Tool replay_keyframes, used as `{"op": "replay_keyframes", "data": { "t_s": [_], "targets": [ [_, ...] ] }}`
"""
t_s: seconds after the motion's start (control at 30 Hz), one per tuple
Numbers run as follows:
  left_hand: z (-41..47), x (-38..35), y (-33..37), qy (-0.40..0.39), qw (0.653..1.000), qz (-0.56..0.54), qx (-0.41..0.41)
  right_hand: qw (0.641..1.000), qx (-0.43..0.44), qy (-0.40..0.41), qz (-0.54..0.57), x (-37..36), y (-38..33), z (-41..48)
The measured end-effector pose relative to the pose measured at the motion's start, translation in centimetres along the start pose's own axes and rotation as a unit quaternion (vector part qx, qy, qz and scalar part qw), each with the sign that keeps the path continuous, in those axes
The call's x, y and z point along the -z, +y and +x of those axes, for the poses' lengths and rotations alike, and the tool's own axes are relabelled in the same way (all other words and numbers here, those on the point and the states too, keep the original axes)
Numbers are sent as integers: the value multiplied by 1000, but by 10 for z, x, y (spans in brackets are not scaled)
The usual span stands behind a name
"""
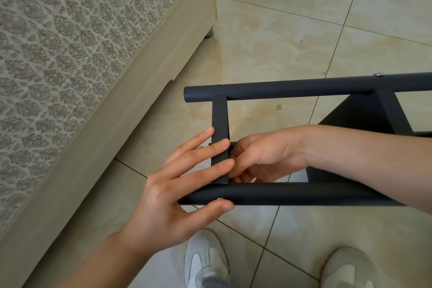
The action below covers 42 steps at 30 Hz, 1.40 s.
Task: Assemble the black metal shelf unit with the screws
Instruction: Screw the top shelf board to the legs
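Found the left grip (177,184) spread open, fingers (210,147) straight and laid across the flat crossbar (219,119) of the black metal shelf unit (395,112), thumb pressed against the near tube (292,194). Spotted a silvery screw head (219,199) on that tube, between thumb and fingers of this grip. Met the right grip (264,156) set in from the opposite side, just beside the left fingertips, fingers curled in behind the crossbar at its joint with the near tube. Could not tell whether pinching anything there or merely touching metal, with the tips hidden behind the bar. Saw the far tube (280,91) running level beyond both grips, joined to the crossbar, with a second screw (379,74) on top well out past the right wrist. Made out a dark shelf panel (350,117) behind the right forearm. Looked down past the grips onto glossy beige floor tiles (280,30) and two pale shoes (205,262). Noted, out beyond the left grip, a bed base (105,147) under grey patterned fabric (58,42).
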<state>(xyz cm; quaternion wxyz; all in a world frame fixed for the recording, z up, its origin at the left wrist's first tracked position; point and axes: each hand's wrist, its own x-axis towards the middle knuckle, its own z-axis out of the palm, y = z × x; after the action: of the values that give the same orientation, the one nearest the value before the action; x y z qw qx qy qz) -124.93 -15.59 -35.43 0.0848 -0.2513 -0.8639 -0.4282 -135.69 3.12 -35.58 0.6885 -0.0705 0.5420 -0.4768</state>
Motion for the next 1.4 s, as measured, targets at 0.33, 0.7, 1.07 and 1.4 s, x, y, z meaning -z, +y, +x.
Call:
{"op": "replay_keyframes", "data": {
  "t_s": [0.33, 0.7, 1.07, 1.4],
  "targets": [
    [0, 1, 2, -21, 1000, -9, 19, 1000, 1, 27, -5, -7, -1, 2],
    [1, 0, 1, -18, 999, -15, 22, 999, 17, 21, -31, -1, -1, -3],
    [-1, 0, 3, -20, 999, -23, 33, 998, 12, 35, -43, -3, -1, -3],
    [-7, -1, 14, 12, 994, -29, 104, 993, 63, 17, -96, -2, -1, -44]
  ]
}}
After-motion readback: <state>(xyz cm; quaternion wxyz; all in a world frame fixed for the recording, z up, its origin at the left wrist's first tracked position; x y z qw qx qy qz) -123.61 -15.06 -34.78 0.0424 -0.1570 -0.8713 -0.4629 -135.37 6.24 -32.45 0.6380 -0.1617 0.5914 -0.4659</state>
